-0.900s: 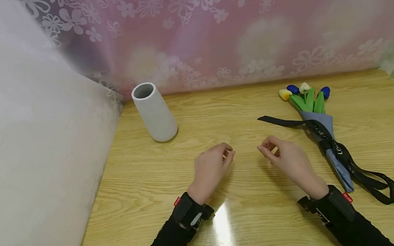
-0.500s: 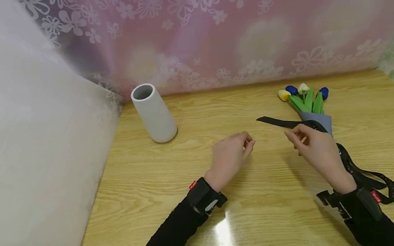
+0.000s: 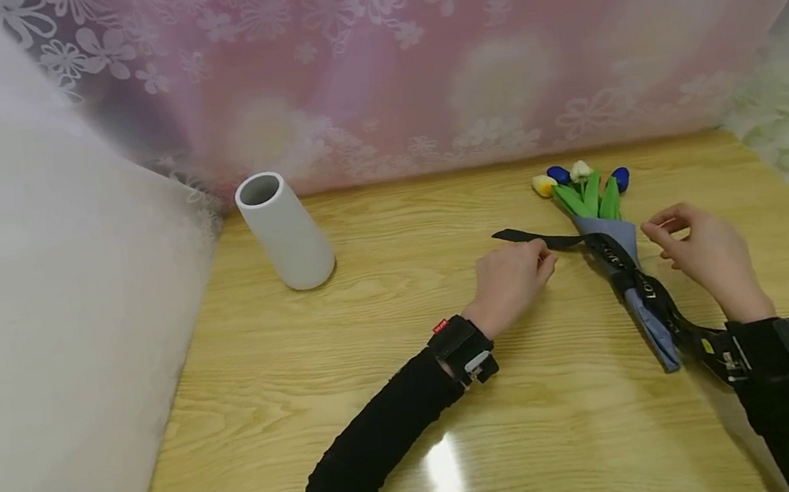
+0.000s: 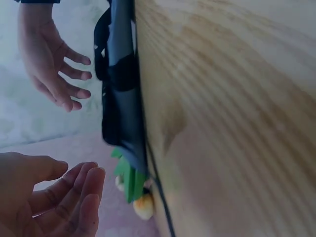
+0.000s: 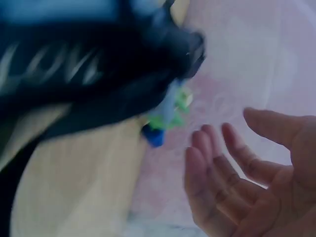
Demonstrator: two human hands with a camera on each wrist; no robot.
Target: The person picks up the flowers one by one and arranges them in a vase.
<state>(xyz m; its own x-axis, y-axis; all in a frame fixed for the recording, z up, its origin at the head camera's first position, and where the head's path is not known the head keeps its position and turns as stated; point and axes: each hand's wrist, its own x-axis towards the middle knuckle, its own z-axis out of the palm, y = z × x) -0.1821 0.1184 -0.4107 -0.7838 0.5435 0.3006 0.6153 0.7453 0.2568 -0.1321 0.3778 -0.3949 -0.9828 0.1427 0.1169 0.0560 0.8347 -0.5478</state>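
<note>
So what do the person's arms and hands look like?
They have long black sleeves, a bit bumpy along the edges. The left hand and right hand are bare, with no gloves. Each arm ends in a chunky black strap with a little red tag; its pale writing is too small to read. A silvery piece sits on the left strap.

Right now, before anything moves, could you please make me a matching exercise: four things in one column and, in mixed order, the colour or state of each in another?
1. vase
2. ribbon
3. wrapper
4. right hand

A. black, with pale lettering
B. empty, fingers relaxed
C. white, standing on the table
D. greyish blue, green leaves emerging from it

Pairs: 1-C, 2-A, 3-D, 4-B
</note>
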